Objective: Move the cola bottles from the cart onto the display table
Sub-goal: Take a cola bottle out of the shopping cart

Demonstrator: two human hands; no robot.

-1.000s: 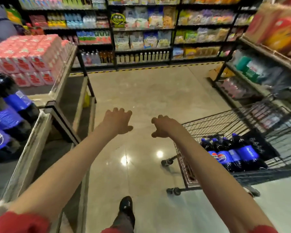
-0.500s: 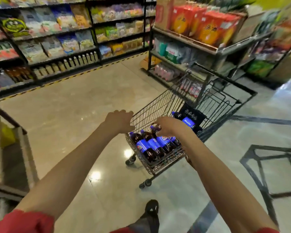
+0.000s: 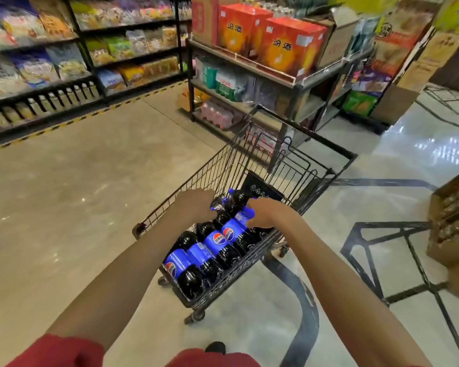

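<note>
Reaching into the cart (image 3: 239,276) of cola bottles (image 3: 217,238).
The right hand (image 3: 268,214) clasps one; the left hand (image 3: 196,207), grip hidden.

A short red sleeve (image 3: 61,350) covers the left upper arm; both forearms are bare to the left hand (image 3: 195,205) and right hand (image 3: 269,213). More red cloth (image 3: 210,361) shows beside a dark shoe (image 3: 215,347).
</note>
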